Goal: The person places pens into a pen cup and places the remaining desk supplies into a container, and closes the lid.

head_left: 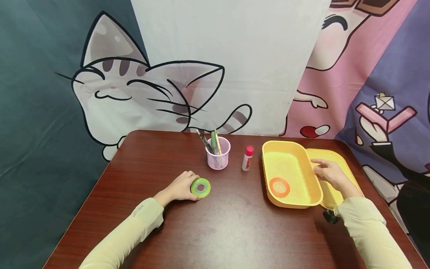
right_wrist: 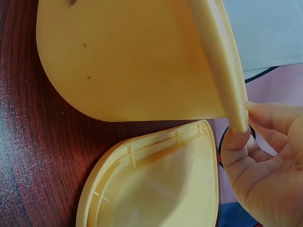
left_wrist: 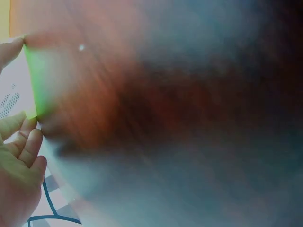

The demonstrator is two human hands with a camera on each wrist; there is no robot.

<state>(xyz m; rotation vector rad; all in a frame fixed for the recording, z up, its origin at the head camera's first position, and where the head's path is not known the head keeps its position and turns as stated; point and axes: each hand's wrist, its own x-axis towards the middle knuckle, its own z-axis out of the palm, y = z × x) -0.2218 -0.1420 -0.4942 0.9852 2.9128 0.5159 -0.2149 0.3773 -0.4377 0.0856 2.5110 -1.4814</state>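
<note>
My left hand (head_left: 181, 186) grips a green roll of tape (head_left: 206, 185) from its left side, on the left-middle of the table. In the left wrist view, thumb and fingertips (left_wrist: 31, 124) hold opposite edges of the green roll (left_wrist: 32, 82). On the right, my right hand (head_left: 330, 173) pinches the right rim of a yellow plastic box (head_left: 289, 149). The right wrist view has the thumb on one side of that rim (right_wrist: 227, 71) and curled fingers (right_wrist: 236, 142) on the other. An orange roll of tape (head_left: 279, 187) lies inside the box, near its front left corner.
The yellow lid (head_left: 336, 158) lies under my right hand, beside the box. A pink cup (head_left: 218, 161) with several pens and a red-capped glue stick (head_left: 247, 158) stand at the back of the brown table (head_left: 235, 231). Behind it hangs a cartoon-printed cloth (head_left: 235, 37).
</note>
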